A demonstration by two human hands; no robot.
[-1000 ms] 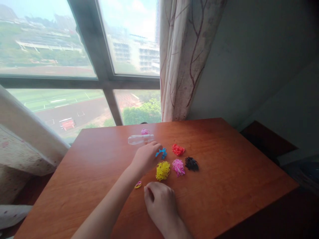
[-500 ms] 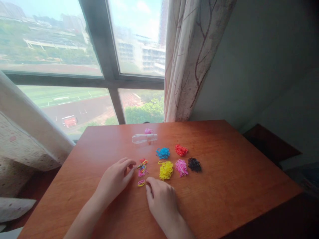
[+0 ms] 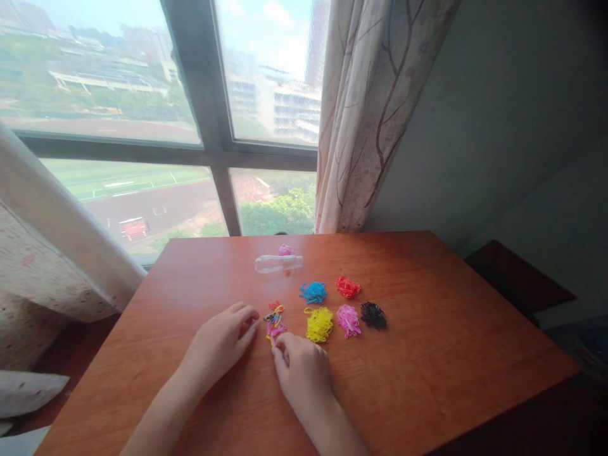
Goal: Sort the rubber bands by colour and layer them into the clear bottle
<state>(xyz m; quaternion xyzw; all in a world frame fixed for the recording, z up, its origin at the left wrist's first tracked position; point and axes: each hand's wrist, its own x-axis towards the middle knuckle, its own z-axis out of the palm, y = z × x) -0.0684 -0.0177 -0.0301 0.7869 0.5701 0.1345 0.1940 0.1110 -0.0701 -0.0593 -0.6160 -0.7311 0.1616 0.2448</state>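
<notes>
Right hand (image 3: 303, 364) has moved left since the last frame, fingertips now at the mixed bands (image 3: 274, 316); can't tell if it's pinching any. Left hand (image 3: 218, 342) curled, just left of them, grip unclear to me. Rightward: yellow pile (image 3: 319, 325), pink pile (image 3: 349, 320), black pile (image 3: 373, 315). Farther: blue pile (image 3: 313, 292), red pile (image 3: 348, 287), clear container (image 3: 278, 264); writing unreadable from here.

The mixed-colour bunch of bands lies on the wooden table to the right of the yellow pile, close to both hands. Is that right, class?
Not quite: the mixed-colour bunch lies left of the yellow pile, as the head view shows. It is on the wooden table, close to both hands.
</notes>
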